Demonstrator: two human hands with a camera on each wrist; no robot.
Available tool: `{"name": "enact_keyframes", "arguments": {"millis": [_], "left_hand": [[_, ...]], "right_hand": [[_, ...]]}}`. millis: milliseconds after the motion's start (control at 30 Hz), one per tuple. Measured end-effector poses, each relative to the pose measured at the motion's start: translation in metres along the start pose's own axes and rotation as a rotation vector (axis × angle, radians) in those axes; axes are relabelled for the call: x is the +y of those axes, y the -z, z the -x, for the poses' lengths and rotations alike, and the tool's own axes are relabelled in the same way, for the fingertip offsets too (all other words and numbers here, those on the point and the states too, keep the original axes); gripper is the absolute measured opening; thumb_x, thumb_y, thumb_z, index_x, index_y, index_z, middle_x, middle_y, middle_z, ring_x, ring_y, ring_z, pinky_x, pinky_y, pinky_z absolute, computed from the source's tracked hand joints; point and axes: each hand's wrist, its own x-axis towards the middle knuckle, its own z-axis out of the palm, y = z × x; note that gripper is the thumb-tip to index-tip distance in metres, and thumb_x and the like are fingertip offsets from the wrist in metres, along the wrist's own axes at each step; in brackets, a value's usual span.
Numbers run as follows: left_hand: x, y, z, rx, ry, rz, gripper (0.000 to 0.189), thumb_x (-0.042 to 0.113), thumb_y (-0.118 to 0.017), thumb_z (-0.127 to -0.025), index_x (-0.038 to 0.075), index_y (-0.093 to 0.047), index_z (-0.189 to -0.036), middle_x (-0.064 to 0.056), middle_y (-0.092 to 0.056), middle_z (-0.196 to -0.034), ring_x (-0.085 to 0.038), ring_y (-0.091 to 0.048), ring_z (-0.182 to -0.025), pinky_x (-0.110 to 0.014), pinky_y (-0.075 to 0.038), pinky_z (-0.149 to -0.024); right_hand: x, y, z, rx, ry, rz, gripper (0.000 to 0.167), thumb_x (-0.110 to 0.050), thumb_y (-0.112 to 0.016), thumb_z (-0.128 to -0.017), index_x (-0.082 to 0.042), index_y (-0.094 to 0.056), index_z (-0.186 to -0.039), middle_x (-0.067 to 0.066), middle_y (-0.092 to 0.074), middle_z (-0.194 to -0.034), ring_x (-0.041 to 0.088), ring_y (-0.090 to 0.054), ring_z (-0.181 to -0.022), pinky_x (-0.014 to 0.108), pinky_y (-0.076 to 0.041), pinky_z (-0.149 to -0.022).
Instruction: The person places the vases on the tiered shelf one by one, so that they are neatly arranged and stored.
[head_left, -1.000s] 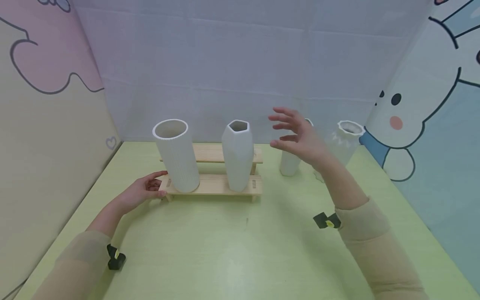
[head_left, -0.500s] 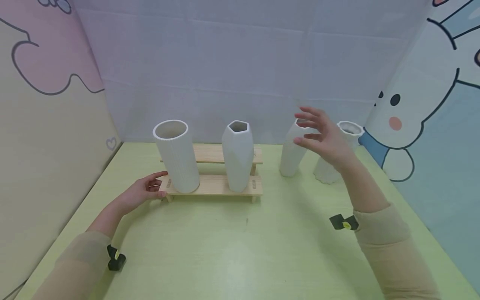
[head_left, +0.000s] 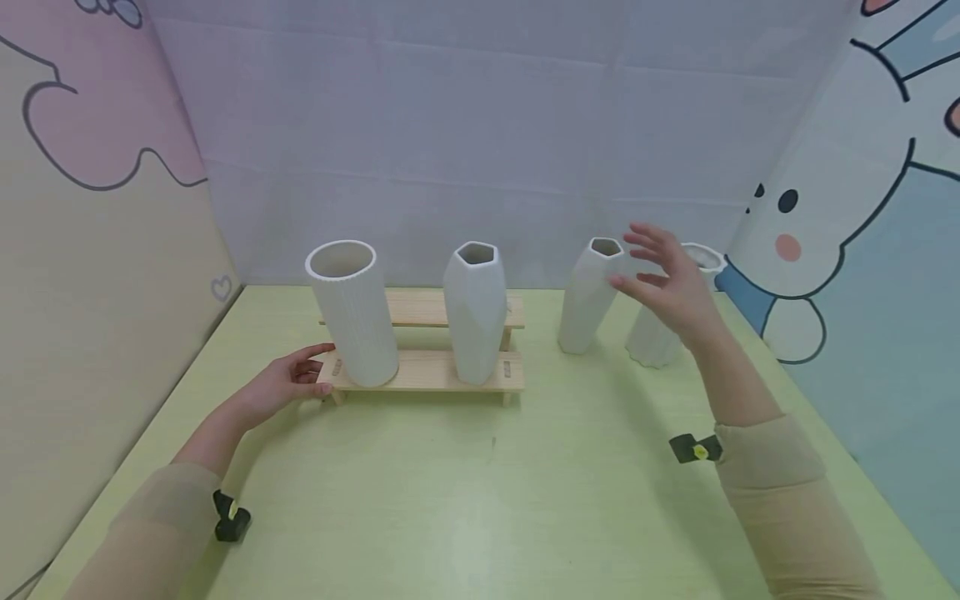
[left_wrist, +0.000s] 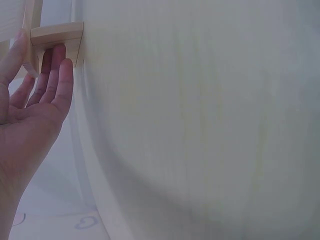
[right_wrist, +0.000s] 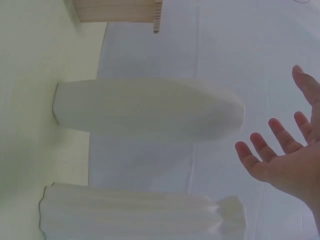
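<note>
Pale cloth (head_left: pixel 420 108) hangs behind a green counter (head_left: pixel 420 500). On it, a two-step wooden stand (head_left: pixel 427 371) carries a ribbed vase (head_left: pixel 356 325) and a faceted vase (head_left: pixel 476 321); right of it are a second faceted vase (head_left: pixel 588 300) and a scalloped vase (head_left: pixel 652 337). All point mouth-up, long axes upright, likely for stability. The left hand (head_left: pixel 277 383) grips the stand's end, seemingly steadying it; the right hand (head_left: pixel 671 287) is empty, fingers spread.

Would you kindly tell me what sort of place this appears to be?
Probably a staged tabletop setup indoors: a creased backdrop rises behind the table, cartoon-printed walls flank it, and white vases are set out on the table and a stand.
</note>
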Motion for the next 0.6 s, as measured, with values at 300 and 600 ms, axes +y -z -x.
{"name": "enact_keyframes", "arguments": {"millis": [300,600], "left_hand": [[-0.001,0.000,0.001,-0.007,-0.013,0.020,0.080,0.029,-0.072,-0.084,0.015,-0.026,-0.149,-0.019,-0.055,-0.126,-0.012,-0.058,-0.107,-0.023,-0.048,-0.086],[0.004,0.000,0.003,-0.004,-0.016,0.009,0.079,0.029,-0.071,-0.085,0.012,-0.026,-0.148,-0.019,-0.055,-0.126,-0.014,-0.057,-0.108,-0.022,-0.048,-0.085]], "right_hand": [[0.024,-0.004,-0.006,0.065,-0.073,-0.073,0.071,-0.020,-0.073,-0.084,-0.022,-0.035,-0.144,0.007,-0.039,-0.147,0.030,-0.036,-0.134,0.052,-0.035,-0.104],[0.045,-0.015,-0.014,0.114,-0.071,-0.100,0.073,-0.019,-0.074,-0.083,-0.018,-0.035,-0.144,0.012,-0.040,-0.146,0.031,-0.042,-0.130,0.051,-0.038,-0.101]]}}
